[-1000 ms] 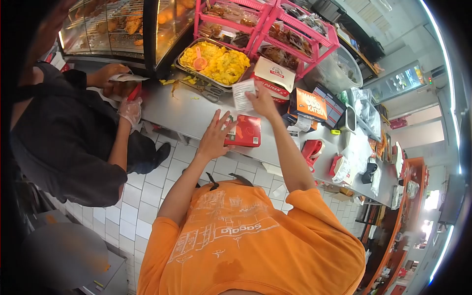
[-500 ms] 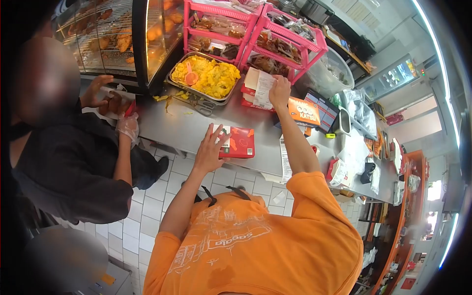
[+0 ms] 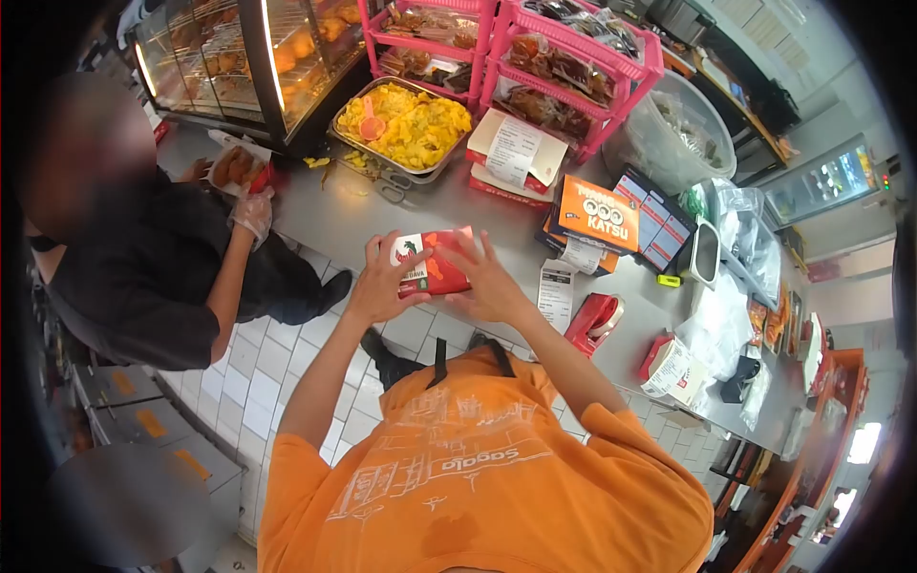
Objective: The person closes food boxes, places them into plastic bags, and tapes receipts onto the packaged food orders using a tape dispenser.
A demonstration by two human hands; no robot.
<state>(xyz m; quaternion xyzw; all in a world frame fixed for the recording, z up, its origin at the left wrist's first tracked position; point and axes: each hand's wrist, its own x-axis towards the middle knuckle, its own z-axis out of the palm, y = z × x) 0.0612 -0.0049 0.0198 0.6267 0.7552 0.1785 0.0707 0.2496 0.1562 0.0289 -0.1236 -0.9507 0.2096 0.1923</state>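
Note:
A red and white food box [image 3: 441, 272] is held near the front edge of the steel counter. My left hand [image 3: 384, 279] grips its left side, fingers over the top. From the right side my right hand [image 3: 492, 279] holds the same box, its fingertips on the lid. Behind it lies a stack of red and white boxes [image 3: 544, 153] with a printed receipt [image 3: 513, 150] on top. To the right of my right hand are a long receipt [image 3: 555, 292] and a red tape dispenser [image 3: 594, 322].
A metal tray of yellow food [image 3: 406, 124] and scissors [image 3: 394, 183] are at the back, beside pink racks [image 3: 573, 72] of packets. An orange box [image 3: 600, 215] stands by a tablet [image 3: 657, 218]. At left, a co-worker's gloved hand [image 3: 252, 212] is at a tray of brown fried food [image 3: 239, 170].
My right hand has left the receipt on the stacked boxes and come forward to the red box. My left hand has shifted from lying on the lid to gripping the box's side.

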